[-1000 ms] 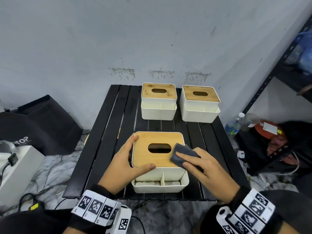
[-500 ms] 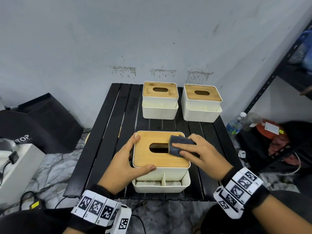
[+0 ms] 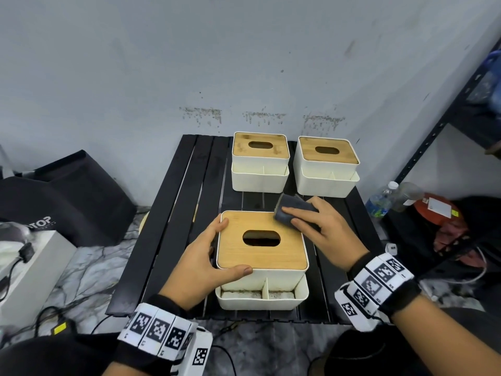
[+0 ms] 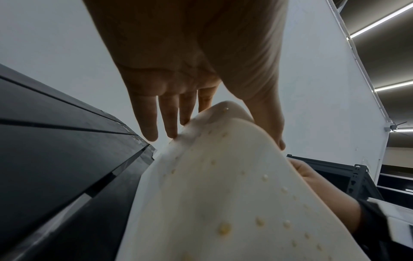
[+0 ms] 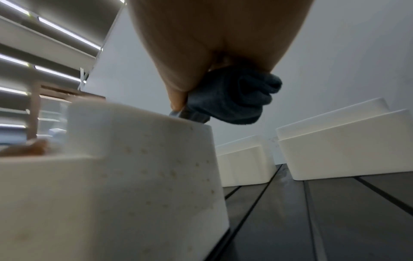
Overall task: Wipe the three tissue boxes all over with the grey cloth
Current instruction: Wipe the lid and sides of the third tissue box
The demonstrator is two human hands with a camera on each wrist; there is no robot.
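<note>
While the left hand (image 3: 199,263) braces the near tissue box (image 3: 261,251) at lower centre, its fingers spread on lid and side, the right hand (image 3: 324,229) pinches the soft, folded grey cloth (image 3: 291,211) at the lid's far right corner; the box looks light, so likely slides unless steadied.

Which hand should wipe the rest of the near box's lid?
Right. The right hand already presses the grey cloth on the lid's far right corner; the left hand steadies the near tissue box.
</note>
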